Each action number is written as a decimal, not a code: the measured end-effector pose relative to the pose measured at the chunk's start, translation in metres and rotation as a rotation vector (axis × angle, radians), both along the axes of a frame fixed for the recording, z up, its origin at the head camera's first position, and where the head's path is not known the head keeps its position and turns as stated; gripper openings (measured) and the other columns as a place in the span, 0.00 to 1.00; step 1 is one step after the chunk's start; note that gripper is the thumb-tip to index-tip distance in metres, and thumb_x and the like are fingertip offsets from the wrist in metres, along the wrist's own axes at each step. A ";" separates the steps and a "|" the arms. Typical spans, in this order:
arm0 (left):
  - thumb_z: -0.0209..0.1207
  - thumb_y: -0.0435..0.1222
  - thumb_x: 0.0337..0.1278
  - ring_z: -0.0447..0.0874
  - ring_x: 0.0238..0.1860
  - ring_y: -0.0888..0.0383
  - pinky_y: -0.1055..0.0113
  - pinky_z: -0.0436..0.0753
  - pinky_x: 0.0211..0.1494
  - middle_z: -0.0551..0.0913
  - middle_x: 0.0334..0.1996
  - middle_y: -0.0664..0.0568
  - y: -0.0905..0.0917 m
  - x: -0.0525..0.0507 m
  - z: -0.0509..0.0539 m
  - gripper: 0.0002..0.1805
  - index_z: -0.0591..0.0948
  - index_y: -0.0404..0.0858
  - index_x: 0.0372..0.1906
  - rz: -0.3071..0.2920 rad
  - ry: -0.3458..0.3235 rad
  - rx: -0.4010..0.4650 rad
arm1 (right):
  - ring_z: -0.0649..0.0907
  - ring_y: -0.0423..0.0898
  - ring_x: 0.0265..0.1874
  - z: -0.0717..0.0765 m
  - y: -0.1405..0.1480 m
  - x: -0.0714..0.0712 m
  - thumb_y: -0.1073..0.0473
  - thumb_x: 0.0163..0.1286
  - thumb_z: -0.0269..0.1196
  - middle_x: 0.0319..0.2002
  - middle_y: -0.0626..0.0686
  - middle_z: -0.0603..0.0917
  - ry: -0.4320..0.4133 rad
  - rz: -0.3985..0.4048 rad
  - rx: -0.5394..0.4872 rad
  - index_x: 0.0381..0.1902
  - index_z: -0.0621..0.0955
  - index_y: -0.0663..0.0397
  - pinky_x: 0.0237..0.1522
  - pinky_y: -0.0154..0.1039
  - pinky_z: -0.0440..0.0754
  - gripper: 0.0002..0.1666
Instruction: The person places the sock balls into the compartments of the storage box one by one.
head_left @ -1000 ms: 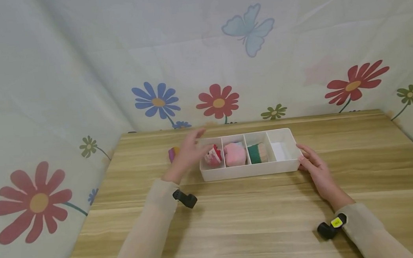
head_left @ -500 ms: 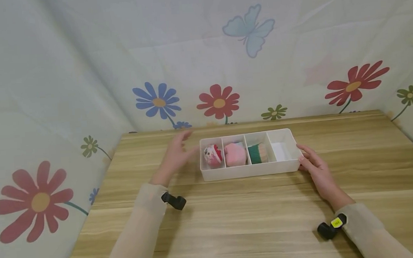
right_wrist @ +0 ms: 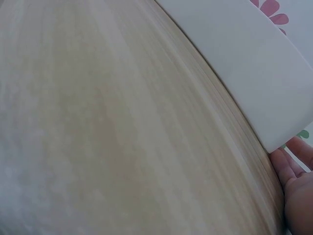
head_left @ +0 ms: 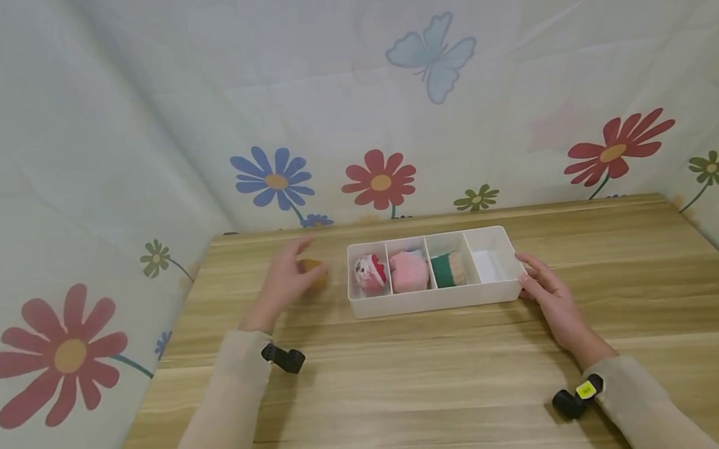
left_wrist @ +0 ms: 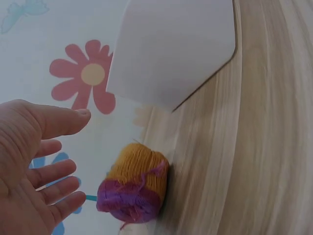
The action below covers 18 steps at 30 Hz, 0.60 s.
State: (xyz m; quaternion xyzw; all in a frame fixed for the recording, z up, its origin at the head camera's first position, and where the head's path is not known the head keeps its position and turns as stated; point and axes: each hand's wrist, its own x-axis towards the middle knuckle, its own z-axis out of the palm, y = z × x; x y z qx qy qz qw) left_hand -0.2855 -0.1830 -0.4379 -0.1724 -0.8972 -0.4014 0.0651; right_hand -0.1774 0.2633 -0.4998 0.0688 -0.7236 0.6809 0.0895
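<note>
My left hand (head_left: 281,281) is held beside a rolled-up sock (left_wrist: 134,183), mustard and purple with loose threads, left of a white divided box (head_left: 438,300). In the left wrist view the fingers are spread and a gap shows between them and the sock. The box holds a red-and-white rolled sock (head_left: 371,274) in its leftmost compartment, a fuzzy pink one (head_left: 409,271) beside it and a green-and-beige one (head_left: 449,269) in the third. My right hand (head_left: 556,302) rests its fingers and thumb against the box's right end.
The rightmost compartment (head_left: 492,264) shows a pale patch on its floor. The wood-grain table (head_left: 419,386) extends around the box. Behind and at the left hangs a white cloth (head_left: 326,82) printed with flowers and a butterfly.
My left hand has moved left from over the box's leftmost compartment to the mustard-and-purple sock. The right hand and the box stay in place.
</note>
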 end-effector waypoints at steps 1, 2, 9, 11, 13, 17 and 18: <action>0.66 0.41 0.50 0.66 0.61 0.44 0.51 0.67 0.61 0.69 0.61 0.40 -0.002 0.000 -0.001 0.34 0.68 0.36 0.62 -0.001 -0.003 -0.001 | 0.78 0.35 0.43 0.000 0.000 0.000 0.57 0.72 0.51 0.48 0.55 0.74 -0.001 0.000 -0.002 0.68 0.63 0.53 0.44 0.27 0.76 0.27; 0.66 0.41 0.50 0.66 0.62 0.44 0.51 0.66 0.62 0.69 0.61 0.39 -0.003 0.000 -0.001 0.34 0.68 0.35 0.62 0.001 -0.003 -0.004 | 0.78 0.35 0.43 0.000 0.000 0.000 0.57 0.72 0.51 0.48 0.55 0.74 -0.002 0.002 -0.004 0.68 0.63 0.53 0.44 0.27 0.76 0.28; 0.66 0.37 0.50 0.65 0.61 0.40 0.48 0.63 0.63 0.68 0.60 0.35 -0.014 -0.001 -0.009 0.34 0.67 0.30 0.61 0.002 0.001 -0.077 | 0.78 0.35 0.43 0.001 0.000 0.000 0.56 0.73 0.50 0.50 0.57 0.73 -0.016 -0.001 0.012 0.69 0.62 0.53 0.44 0.26 0.76 0.28; 0.66 0.37 0.49 0.65 0.60 0.39 0.48 0.63 0.62 0.69 0.59 0.34 -0.016 -0.001 -0.011 0.34 0.68 0.29 0.61 0.004 -0.006 -0.082 | 0.78 0.34 0.43 0.001 0.000 0.000 0.56 0.73 0.50 0.50 0.58 0.73 -0.020 -0.005 0.021 0.69 0.62 0.53 0.45 0.26 0.76 0.28; 0.67 0.37 0.48 0.65 0.60 0.39 0.47 0.63 0.62 0.69 0.58 0.33 -0.017 -0.001 -0.013 0.35 0.68 0.29 0.60 0.006 -0.016 -0.083 | 0.78 0.34 0.43 0.002 0.000 0.000 0.55 0.73 0.50 0.50 0.59 0.72 -0.024 -0.005 0.024 0.69 0.62 0.52 0.45 0.26 0.76 0.28; 0.68 0.38 0.47 0.66 0.59 0.39 0.47 0.63 0.63 0.69 0.58 0.33 -0.019 -0.001 -0.017 0.35 0.68 0.28 0.60 0.013 -0.037 -0.096 | 0.78 0.34 0.43 0.002 -0.001 0.000 0.55 0.73 0.50 0.51 0.60 0.72 -0.026 -0.007 0.033 0.69 0.62 0.53 0.45 0.26 0.76 0.28; 0.68 0.38 0.47 0.66 0.59 0.40 0.47 0.63 0.62 0.69 0.58 0.33 -0.019 -0.002 -0.018 0.36 0.68 0.27 0.60 0.012 -0.040 -0.101 | 0.78 0.34 0.43 0.002 -0.001 0.000 0.55 0.73 0.50 0.51 0.61 0.71 -0.026 -0.007 0.029 0.69 0.62 0.53 0.45 0.26 0.76 0.28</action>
